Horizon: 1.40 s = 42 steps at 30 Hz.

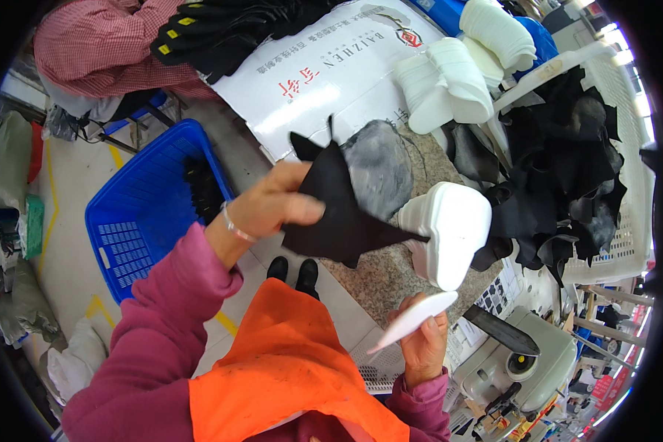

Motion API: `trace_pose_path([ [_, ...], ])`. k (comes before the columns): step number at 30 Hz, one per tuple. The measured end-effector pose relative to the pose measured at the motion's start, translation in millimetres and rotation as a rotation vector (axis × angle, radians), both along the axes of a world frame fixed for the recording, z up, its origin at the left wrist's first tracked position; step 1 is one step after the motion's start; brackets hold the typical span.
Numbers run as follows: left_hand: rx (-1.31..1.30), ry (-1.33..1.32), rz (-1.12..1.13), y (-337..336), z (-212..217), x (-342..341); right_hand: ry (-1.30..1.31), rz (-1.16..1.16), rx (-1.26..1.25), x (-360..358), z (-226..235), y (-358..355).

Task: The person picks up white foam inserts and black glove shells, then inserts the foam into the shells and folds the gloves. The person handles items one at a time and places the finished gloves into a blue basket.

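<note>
My left hand (276,199) is closed on a black shoe upper (331,206), a floppy piece with pointed ends, raised over the near edge of the worktop. My right hand (425,342), lower and closer to my body, pinches a thin white insole (412,320) seen nearly edge-on. Just beyond that hand stands a stack of white insoles (457,221) on the speckled stone worktop (376,283). A round grey smudged pad (379,163) lies behind the black upper, partly covered by it.
Further white insole stacks (449,81) stand at the back by a white basket (633,214) heaped with black uppers (560,169). A grey sewing machine (530,361) is at right. On the floor at left sits a blue basket (144,214); another person's checked sleeve (88,51) shows behind.
</note>
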<state>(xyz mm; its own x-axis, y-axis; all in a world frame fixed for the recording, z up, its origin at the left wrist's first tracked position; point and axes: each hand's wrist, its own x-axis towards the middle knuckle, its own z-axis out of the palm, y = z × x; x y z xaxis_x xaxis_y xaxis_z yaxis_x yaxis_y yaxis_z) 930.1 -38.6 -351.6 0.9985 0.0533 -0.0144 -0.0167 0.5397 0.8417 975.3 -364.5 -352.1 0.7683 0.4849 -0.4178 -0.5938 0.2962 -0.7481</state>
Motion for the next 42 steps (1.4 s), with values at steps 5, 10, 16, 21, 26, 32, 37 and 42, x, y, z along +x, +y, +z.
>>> trace_pose_path([
  [5, 0.068, -0.272, 0.087, -37, -24, -49, -0.121, 0.088, 0.253, 4, -3, 14],
  [10, 0.001, -0.283, 0.105, -74, -40, -84, -0.207, 0.205, 0.247, -13, 8, 21],
  [16, -0.302, -0.274, 0.132, -133, -57, -118, -0.268, 0.239, 0.165, -70, 0, 1],
  [21, 0.192, -0.609, 0.274, -187, -64, -144, -0.703, 0.337, -0.032, -115, 4, -36],
  [26, -0.468, -0.521, 0.016, -238, -34, -194, -0.618, 0.353, 0.014, -155, 21, -82],
  [32, -0.746, -0.256, -0.051, -275, -10, -218, -1.009, 0.590, -0.084, -174, 35, -119],
  [37, -0.931, -0.350, -0.289, -278, -3, -220, -1.039, 0.760, -0.052, -198, 28, -129],
  [42, -0.952, -0.466, -0.296, -275, 8, -219, -0.953, 0.627, -0.128, -218, 12, -128],
])
